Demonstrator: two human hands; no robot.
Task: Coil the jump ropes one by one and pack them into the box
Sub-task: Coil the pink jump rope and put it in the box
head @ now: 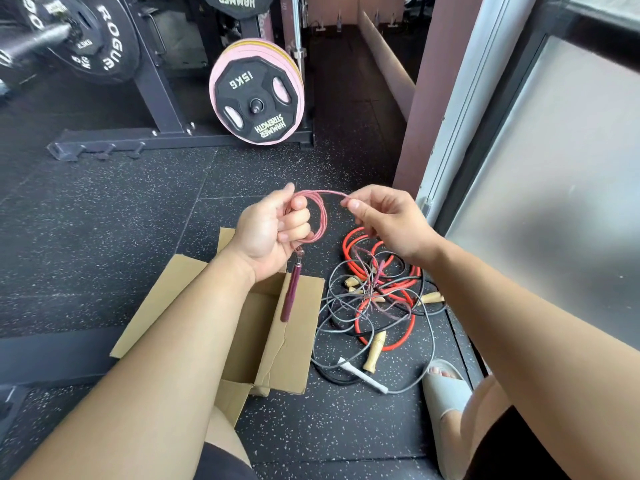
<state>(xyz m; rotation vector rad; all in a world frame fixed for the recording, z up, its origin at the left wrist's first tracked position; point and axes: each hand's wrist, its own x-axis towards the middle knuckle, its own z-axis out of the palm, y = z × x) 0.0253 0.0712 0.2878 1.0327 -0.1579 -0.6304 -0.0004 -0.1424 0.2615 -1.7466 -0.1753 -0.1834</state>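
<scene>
Left hand (268,233) fingers curled round pink rope (320,216) coils; right hand (384,220) pinches strand.

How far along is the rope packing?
Early. Nothing shows packed in the box, though an arm hides part of it. In hand: the left hand grips several pink rope loops while the right hand pinches the next length. Left: the rest of that rope and the tangled pile on the floor.
</scene>
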